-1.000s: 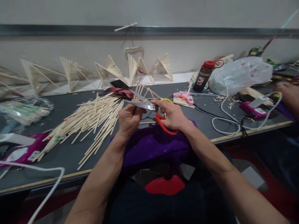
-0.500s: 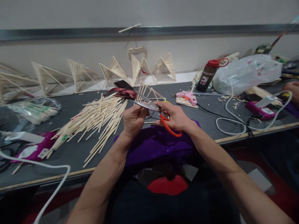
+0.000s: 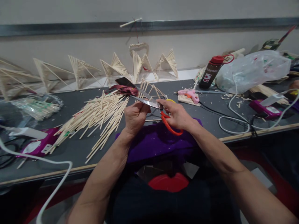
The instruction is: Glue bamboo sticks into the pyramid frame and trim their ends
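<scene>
My right hand (image 3: 176, 114) is wrapped around a pair of scissors (image 3: 149, 102) with orange and yellow handles. Their long metal blades stand apart and point to the left. Close against the lower blade, my left hand (image 3: 135, 116) is closed with its thumb and fingers pinched together; whatever it may hold is hidden. Just beyond both hands, a small frame of thin wooden sticks (image 3: 157, 91) stands on the dark table (image 3: 205, 119). To the left of my left hand lies a large loose pile of wooden sticks (image 3: 98, 115). Purple cloth (image 3: 161, 146) lies below my hands.
Twisted stick structures (image 3: 115, 67) line the wall. A pink glue gun (image 3: 189, 95), a dark bottle with a red cap (image 3: 210, 73) and a plastic bag (image 3: 253, 70) are to the right. White cables (image 3: 235, 132) and magenta power boxes (image 3: 38, 144) lie on both sides. Another person's hand shows at the right edge.
The view has shifted a little, so the table and its things appear slightly farther right and higher. My hands and the open scissors keep nearly the same pose.
</scene>
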Available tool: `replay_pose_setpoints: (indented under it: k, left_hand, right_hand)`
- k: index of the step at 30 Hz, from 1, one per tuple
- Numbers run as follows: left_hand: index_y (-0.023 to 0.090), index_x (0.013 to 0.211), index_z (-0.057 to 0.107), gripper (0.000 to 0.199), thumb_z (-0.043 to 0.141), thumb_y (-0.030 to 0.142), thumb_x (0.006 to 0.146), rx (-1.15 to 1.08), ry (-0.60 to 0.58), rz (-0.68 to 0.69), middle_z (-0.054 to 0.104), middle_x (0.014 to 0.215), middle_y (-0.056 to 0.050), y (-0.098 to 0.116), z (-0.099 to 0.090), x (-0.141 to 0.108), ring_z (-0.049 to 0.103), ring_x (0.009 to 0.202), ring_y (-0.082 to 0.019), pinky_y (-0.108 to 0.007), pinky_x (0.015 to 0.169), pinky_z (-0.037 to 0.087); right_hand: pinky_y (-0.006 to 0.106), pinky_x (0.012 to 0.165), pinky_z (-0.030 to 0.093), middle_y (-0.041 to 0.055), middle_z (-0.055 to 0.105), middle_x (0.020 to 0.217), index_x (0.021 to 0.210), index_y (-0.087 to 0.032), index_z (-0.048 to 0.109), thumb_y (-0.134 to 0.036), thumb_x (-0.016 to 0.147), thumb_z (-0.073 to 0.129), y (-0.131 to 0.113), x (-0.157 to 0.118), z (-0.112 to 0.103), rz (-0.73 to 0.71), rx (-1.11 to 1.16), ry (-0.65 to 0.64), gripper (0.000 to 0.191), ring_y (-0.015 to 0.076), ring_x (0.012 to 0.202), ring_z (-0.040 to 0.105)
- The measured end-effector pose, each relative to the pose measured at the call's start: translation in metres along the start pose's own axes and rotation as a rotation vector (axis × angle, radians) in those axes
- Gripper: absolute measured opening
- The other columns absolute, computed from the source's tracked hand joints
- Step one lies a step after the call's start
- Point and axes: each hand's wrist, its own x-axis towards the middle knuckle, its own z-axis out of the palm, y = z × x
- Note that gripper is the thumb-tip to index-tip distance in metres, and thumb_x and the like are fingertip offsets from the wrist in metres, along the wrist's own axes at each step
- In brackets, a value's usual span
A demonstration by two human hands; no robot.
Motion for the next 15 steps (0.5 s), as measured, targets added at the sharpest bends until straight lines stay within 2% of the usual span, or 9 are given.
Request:
replay_pose_setpoints:
  k: [6,12,15]
  left_hand:
    - [0.016,0.062,0.062,0.024,0.057,0.023,0.085,-0.002,0.004,-0.011,0.064,0.058,0.0,-0.0019,0.0016,0.0006,0.058,0.052,-0.009,-0.018,0.052,0.042]
    - [0.017,0.073,0.066,0.017,0.059,0.028,0.085,-0.018,-0.011,-0.032,0.065,0.061,0.0,-0.0052,0.0011,0.0029,0.057,0.052,-0.009,-0.019,0.053,0.042]
    - [0.018,0.078,0.066,0.014,0.061,0.029,0.083,-0.06,0.009,-0.032,0.064,0.061,0.001,-0.0075,-0.0005,0.0036,0.057,0.053,-0.009,-0.02,0.055,0.043]
  right_hand:
    - [0.032,0.071,0.044,0.0081,0.064,0.104,0.133,-0.019,0.047,-0.021,0.074,0.056,-0.0006,0.0008,-0.0008,-0.005,-0.04,0.004,0.059,0.017,0.077,0.053]
    - [0.033,0.074,0.045,0.0067,0.063,0.102,0.133,-0.021,0.047,-0.024,0.076,0.057,0.0021,0.0026,-0.0018,-0.002,-0.073,0.004,0.058,0.0174,0.079,0.054]
    - [0.033,0.076,0.045,0.0057,0.062,0.102,0.135,-0.022,0.045,-0.031,0.077,0.061,0.0031,0.0043,-0.0022,-0.016,-0.075,0.01,0.061,0.0175,0.081,0.054]
